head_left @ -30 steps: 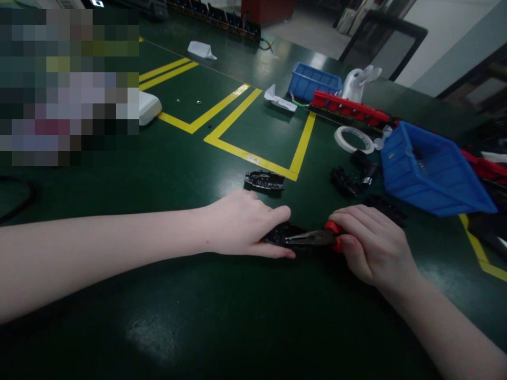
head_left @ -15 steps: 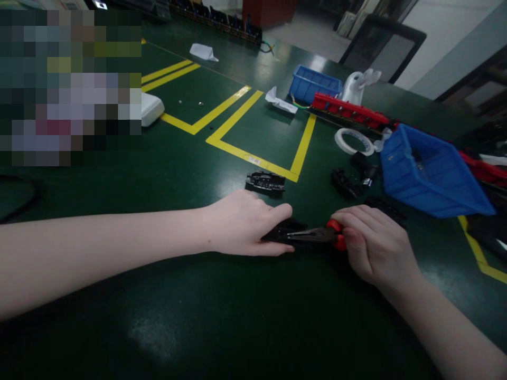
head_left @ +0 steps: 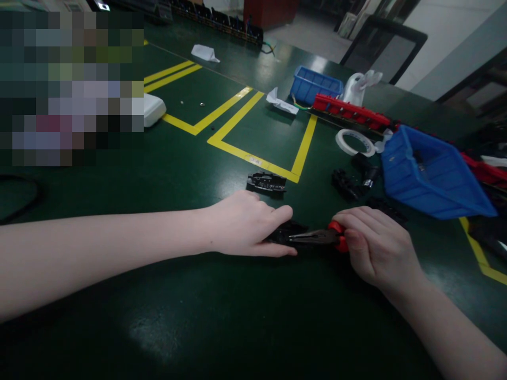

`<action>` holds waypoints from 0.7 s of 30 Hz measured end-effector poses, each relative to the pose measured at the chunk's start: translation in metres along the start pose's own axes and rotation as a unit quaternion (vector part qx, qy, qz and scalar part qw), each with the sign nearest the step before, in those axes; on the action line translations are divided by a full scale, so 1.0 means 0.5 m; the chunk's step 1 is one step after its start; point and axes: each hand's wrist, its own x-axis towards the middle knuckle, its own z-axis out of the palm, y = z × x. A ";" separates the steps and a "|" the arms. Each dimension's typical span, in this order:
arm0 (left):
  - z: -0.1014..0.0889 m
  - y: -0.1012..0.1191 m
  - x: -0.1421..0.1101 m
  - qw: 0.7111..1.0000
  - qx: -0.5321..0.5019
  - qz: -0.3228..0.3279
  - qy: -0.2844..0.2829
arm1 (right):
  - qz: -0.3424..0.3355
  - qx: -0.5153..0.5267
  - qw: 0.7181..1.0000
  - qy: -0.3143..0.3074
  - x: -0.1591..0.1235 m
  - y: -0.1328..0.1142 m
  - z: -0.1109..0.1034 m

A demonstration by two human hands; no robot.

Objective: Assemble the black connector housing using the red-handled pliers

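Observation:
My left hand (head_left: 247, 224) lies closed over a black plastic part (head_left: 285, 232) on the dark green table (head_left: 222, 316), pinning it between thumb and fingers. My right hand (head_left: 374, 248) is wrapped round the red handles of needle-nose pliers (head_left: 317, 236). The metal jaws point left and reach into the black part just beside my left fingertips. Most of the part is hidden under my left hand.
Another black part (head_left: 266, 182) lies just beyond my left hand. More black pieces (head_left: 350, 182) sit near a tilted blue bin (head_left: 433, 171) at right. A tape roll (head_left: 354, 141), a red strip (head_left: 350, 112), a small blue tray (head_left: 315, 84) and yellow floor-style lines (head_left: 253, 155) lie farther back.
Both hands stay on the part and pliers. The pliers' jaws have shifted slightly over the part, and my view has drifted a little.

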 end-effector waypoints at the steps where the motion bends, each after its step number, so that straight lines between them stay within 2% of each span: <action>1: -0.001 0.001 0.001 1.000 0.002 0.000 -0.005 | -0.002 -0.001 1.000 -0.002 0.001 0.001 0.000; 8: -0.001 0.000 0.002 1.000 0.009 0.005 -0.015 | -0.012 -0.003 1.000 -0.002 0.001 -0.003 0.001; 21: 0.003 -0.004 0.002 0.999 -0.036 0.007 0.023 | -0.091 -0.075 0.992 0.046 0.001 0.005 0.006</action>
